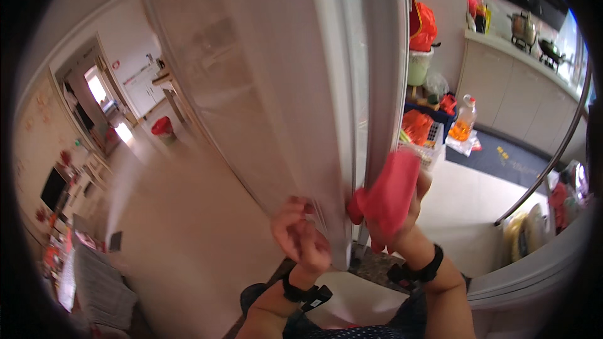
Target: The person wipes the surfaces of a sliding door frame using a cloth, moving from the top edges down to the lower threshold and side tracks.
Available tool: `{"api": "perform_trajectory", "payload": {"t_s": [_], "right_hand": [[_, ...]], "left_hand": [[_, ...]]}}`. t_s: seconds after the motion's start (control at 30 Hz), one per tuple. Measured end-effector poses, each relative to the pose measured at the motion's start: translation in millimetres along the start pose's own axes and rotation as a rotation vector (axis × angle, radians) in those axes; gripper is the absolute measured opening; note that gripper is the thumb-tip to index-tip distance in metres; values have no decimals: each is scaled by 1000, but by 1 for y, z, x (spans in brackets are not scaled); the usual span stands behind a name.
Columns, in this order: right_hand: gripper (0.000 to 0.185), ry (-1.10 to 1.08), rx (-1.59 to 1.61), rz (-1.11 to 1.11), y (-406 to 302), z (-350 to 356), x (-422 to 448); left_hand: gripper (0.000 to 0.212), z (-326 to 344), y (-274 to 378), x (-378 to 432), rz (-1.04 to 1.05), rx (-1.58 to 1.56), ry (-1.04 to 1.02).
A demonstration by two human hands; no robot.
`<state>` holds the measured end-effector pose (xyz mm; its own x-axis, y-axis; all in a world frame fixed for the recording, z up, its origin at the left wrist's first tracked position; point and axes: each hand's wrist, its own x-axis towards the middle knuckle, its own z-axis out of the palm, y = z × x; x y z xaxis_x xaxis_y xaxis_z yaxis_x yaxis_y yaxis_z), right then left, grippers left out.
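A pink cloth [395, 188] is in my right hand [414, 212], which presses it near the edge of a sliding door frame [325, 150]. Part of the cloth reaches the side of the frame. My left hand [301, 238] is at the frame's left side, low down, with its fingers curled and nothing seen in them. Whether its fingertips touch the frame is not plain. Both wrists wear black bands. The glass panel [212, 56] of the door stretches up and to the left.
On the right, a kitchen holds a white basket [431, 146], an oil bottle [464, 120], a dark mat [509, 157] and a counter [509, 52] with a pot [523, 28]. Leftward stand a bin with a red bag [163, 128] and a grey-covered sofa [101, 282].
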<state>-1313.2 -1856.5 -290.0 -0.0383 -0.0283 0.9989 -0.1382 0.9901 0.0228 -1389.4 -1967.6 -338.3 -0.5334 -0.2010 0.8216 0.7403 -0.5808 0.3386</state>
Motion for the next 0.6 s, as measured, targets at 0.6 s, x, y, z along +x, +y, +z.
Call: {"api": "perform_trajectory", "payload": {"t_s": [0.6], "right_hand": [[43,-709,-363,-290,-19,6,-78]], "left_hand": [[9,-21,8,4,-946,-656,428]]}}
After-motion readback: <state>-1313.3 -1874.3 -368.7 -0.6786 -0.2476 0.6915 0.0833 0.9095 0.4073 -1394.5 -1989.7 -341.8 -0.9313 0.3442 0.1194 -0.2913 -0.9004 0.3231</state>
